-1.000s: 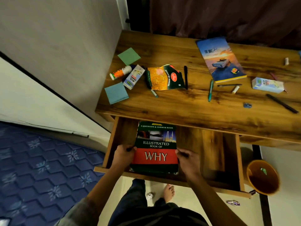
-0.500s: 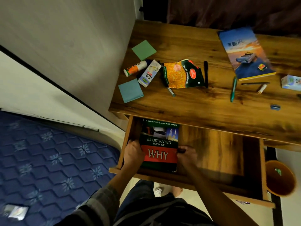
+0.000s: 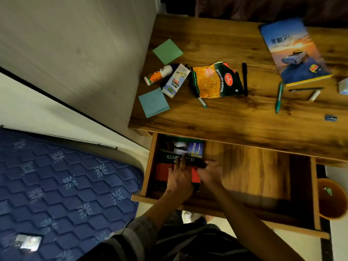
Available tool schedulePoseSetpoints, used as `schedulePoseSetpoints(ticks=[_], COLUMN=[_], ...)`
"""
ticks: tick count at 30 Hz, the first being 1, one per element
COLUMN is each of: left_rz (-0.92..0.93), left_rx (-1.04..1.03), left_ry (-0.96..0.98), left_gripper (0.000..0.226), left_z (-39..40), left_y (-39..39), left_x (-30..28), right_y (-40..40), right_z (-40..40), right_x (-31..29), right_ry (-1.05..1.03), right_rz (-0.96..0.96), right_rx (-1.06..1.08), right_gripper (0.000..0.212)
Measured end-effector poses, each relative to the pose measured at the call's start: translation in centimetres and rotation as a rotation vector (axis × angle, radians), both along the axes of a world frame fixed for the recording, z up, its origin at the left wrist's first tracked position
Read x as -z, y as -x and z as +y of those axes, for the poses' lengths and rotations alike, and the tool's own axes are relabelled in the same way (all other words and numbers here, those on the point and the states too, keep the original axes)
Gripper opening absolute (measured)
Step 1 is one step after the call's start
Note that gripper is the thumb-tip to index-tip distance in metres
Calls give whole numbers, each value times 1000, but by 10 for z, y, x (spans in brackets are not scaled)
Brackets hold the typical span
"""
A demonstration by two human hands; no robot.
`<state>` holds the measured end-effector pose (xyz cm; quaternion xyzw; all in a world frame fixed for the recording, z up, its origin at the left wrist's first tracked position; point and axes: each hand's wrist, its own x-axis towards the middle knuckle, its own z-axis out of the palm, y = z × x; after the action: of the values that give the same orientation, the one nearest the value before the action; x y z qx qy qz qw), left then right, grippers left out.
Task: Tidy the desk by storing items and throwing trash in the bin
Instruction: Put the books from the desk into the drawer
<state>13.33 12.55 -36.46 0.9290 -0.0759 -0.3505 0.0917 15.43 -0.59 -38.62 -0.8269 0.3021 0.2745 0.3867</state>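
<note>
The green and red book titled "Illustrated Book of Why" lies flat at the left end of the open wooden drawer. My left hand rests on its cover with fingers spread. My right hand, blurred, curls its fingers at the book's right edge. On the desk lie a torn snack packet, a milkshake carton, a glue bottle, two sticky-note pads and several pens. The orange bin stands on the floor at the right.
A blue notebook lies at the desk's far right, with a green pen and a blue sharpener near it. A blue patterned mat with a shiny wrapper lies to the left. The drawer's right part holds nothing.
The book has slid to the drawer's left end and deeper under the desk. My left hand moved from the book's left edge onto its cover. The view shifted left.
</note>
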Motion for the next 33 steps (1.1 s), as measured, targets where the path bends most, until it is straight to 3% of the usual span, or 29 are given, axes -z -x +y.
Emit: schedulePoseSetpoints(ticks=[2, 8, 15, 28, 33], left_rz=[22, 68, 108, 53, 56], left_rx=[27, 26, -18, 173, 82], left_ry=[-8, -5, 14, 115, 161], left_gripper=[104, 92, 90, 63, 72], left_z=[5, 17, 12, -23, -59], left_y=[5, 31, 25, 21, 36], left_x=[4, 12, 5, -16, -38], right_y=[-4, 7, 21, 96, 122], right_z=[0, -8, -21, -97, -127], right_x=[-1, 3, -1, -42, -59], right_ry=[-7, 20, -175, -333, -386], right_rz=[35, 47, 37, -144, -210], right_rx=[-8, -161, -132, 314, 366], right_gripper=[34, 40, 41, 27, 21])
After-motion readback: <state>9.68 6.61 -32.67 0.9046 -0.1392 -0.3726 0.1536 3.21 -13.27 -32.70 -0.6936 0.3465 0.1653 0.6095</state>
